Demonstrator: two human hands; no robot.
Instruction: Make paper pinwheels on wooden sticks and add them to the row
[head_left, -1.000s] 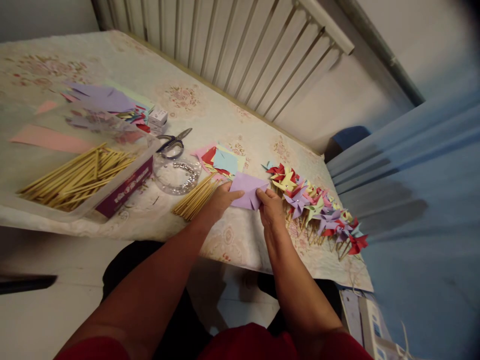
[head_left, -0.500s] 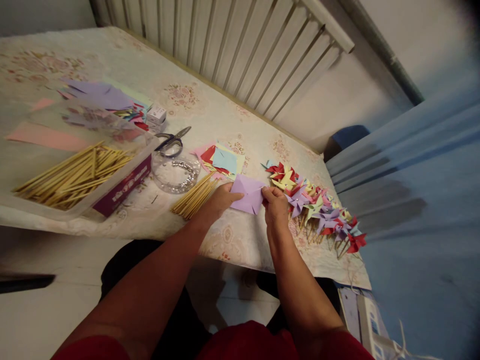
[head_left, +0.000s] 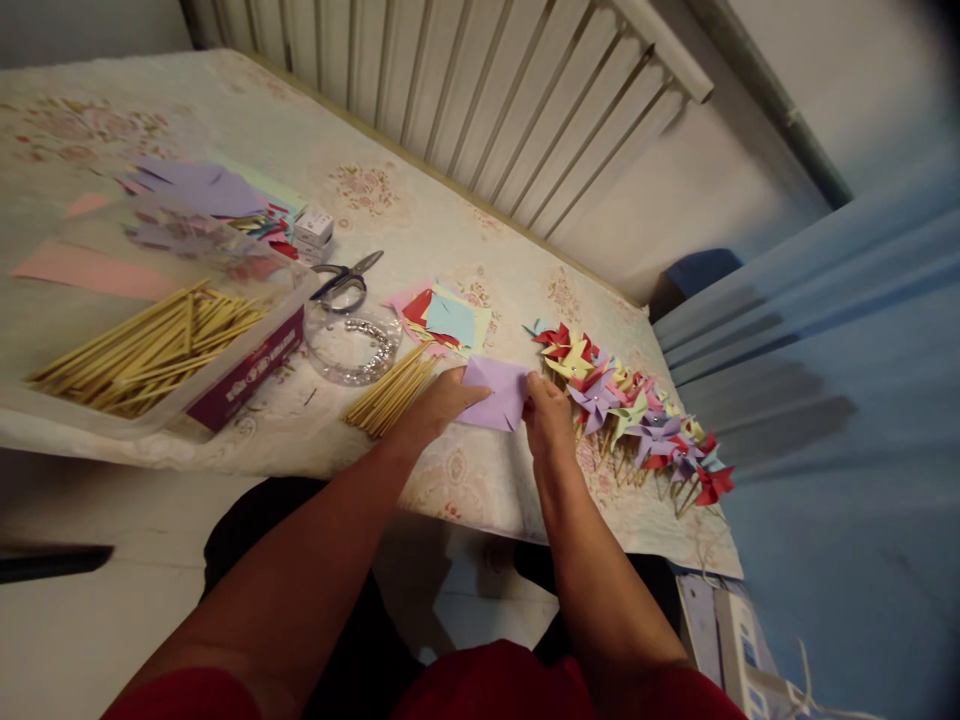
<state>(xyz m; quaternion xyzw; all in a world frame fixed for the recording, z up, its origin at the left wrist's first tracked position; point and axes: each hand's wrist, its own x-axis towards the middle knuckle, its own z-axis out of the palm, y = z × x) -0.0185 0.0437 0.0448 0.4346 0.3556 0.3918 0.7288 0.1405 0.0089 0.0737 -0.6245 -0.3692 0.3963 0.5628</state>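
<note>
Between my two hands is a purple paper square (head_left: 495,398) with slits cut in from its corners. My left hand (head_left: 448,395) pinches its left edge, thumb on top. At the opposite edge my right hand (head_left: 547,408) grips the paper between thumb and fingers; the fingertips beneath are hidden. Just beyond lies a pile of coloured paper squares (head_left: 450,318), blue, red, yellow and pink. A bundle of thin wooden sticks (head_left: 388,393) rests on the cloth left of my left hand. Finished paper pinwheels (head_left: 626,405) on sticks lie in a row to the right.
A clear plastic box (head_left: 255,360) of wooden sticks stands at the left. Near it are scissors (head_left: 346,283), a round dish of shiny pins (head_left: 352,348), small white boxes (head_left: 313,232) and more coloured paper (head_left: 199,185). A blue curtain (head_left: 847,400) hangs at the right.
My right hand has shifted slightly at the right edge of the purple paper, and the paper's near side has tilted a little. Other things stay where they were.
</note>
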